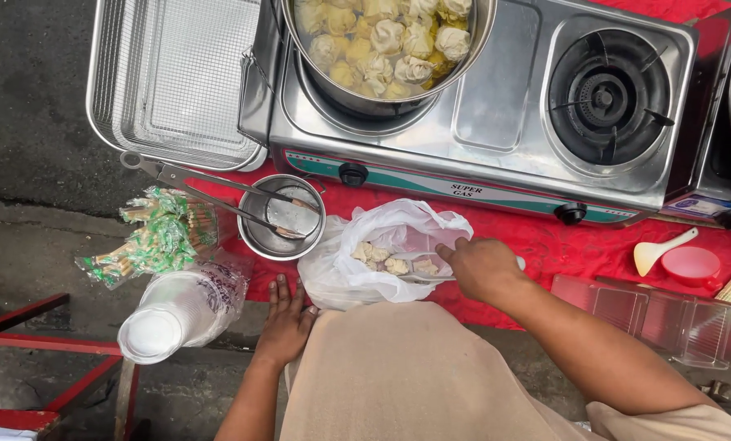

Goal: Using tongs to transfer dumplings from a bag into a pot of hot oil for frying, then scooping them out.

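Before you sits a steel two-burner gas stove on a red cloth. Its left burner carries a big pot full of pale dumplings in broth, and the right burner is bare. A wire mesh tray hangs off the stove's left end. Nearer you, a white plastic bag lies open on the cloth with a few dumplings inside. Your right hand is closed around a pale utensil handle that reaches into the bag beside the dumplings. Your left hand rests flat, fingers apart, at the cloth's edge, just touching the bag. To its left stands a stack of white cups, then wrapped chopsticks. A small steel bowl holds tongs.
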